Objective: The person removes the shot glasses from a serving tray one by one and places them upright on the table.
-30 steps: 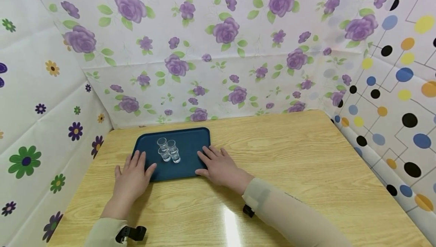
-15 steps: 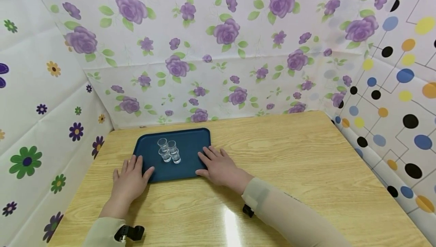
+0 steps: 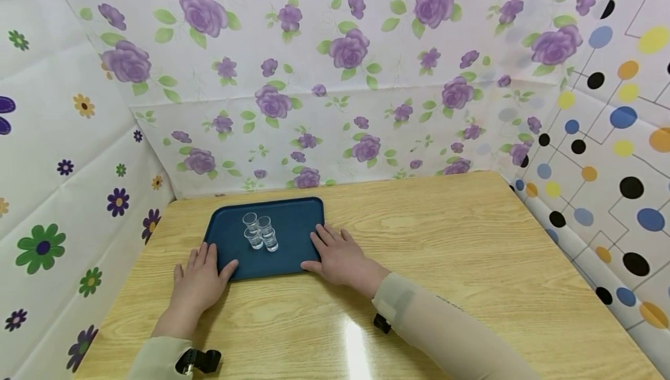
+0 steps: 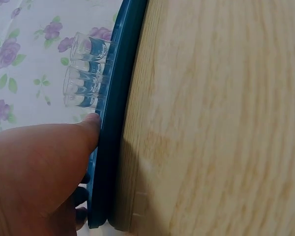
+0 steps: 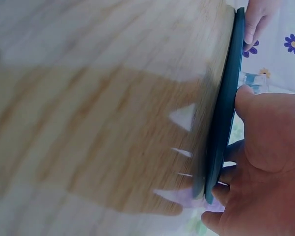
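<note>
White fabric backdrop w/ purple roses (image 3: 340, 118) is hanging behind the dark-blue, rectangular, round-cornered tray (image 3: 293, 223) (ref. pt.). White side cloth w/ multicoloured flowers (image 3: 68, 211) is hanging L. of the tray; white dotted side cloth (image 3: 607, 188) is hanging well R. of it. Light-brown wood-grain table (image 3: 445, 240) is supporting the tray and extending mostly to its R. side. The tray is lying flat. Bare right hand (image 3: 340, 259) (RH) is touching the tray's R. edge: fingers straight, slightly spread, thumb resting at the near R. corner. Bare left hand (image 3: 200, 282) (LH) is touching the tray's L. edge: fingers approx. straight, thumb standing apart at the near L. corner. Contact pressure: cannot tell. Black wrist units (image 3: 199, 361), qty. 2, are sitting on the near side of the tray, 1 per arm. Clear, flared tumblers (image 3: 266, 227), qty. 4, are standing upright, closely grouped, approx. mid-tray.
</note>
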`<state>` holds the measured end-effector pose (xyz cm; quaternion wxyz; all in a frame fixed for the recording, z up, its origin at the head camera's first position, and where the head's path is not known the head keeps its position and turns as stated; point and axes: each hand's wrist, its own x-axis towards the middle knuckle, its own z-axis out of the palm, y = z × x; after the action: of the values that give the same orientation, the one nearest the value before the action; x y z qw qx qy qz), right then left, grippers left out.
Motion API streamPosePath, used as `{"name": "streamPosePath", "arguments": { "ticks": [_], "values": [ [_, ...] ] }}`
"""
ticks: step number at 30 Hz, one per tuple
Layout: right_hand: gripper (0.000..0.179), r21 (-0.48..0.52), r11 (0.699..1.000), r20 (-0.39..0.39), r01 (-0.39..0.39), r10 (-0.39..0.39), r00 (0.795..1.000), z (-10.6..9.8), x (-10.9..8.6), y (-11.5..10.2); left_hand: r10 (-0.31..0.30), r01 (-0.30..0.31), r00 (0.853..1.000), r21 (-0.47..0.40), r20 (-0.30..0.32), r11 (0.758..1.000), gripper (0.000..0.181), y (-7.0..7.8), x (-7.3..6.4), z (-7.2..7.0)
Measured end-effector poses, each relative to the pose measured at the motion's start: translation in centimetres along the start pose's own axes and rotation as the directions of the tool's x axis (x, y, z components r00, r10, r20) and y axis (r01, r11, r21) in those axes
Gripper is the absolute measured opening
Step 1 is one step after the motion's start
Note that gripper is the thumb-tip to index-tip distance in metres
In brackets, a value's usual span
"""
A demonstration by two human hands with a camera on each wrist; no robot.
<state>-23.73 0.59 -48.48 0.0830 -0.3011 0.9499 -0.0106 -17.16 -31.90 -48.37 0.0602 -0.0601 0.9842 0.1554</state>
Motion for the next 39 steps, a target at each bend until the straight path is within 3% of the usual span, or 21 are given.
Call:
{"name": "streamPosePath", "arguments": {
  "ticks": [7, 18, 39],
  "values": [
    [0.085, -0.007, 1.000, -0.007, 0.004, -0.004, 1.000, 0.2, 0.1, 0.1, -0.011, 0.012, 1.000, 0.015, -0.017, 1.000, 0.095, -0.1, 0.0, 0.0],
    [0.086, 0.008, 1.000, 0.026, -0.009, 0.009, 1.000, 0.4, 0.3, 0.0, 0.031, -0.030, 0.999, 0.015, -0.029, 0.999, 0.093, -0.3, 0.0, 0.2],
    [0.088, 0.043, 0.999, 0.001, -0.009, 0.009, 1.000, 0.3, -0.8, 1.2, 0.076, -0.074, 0.995, 0.031, -0.067, 0.997, 0.091, 1.2, -0.2, 0.8]
  ]
}}
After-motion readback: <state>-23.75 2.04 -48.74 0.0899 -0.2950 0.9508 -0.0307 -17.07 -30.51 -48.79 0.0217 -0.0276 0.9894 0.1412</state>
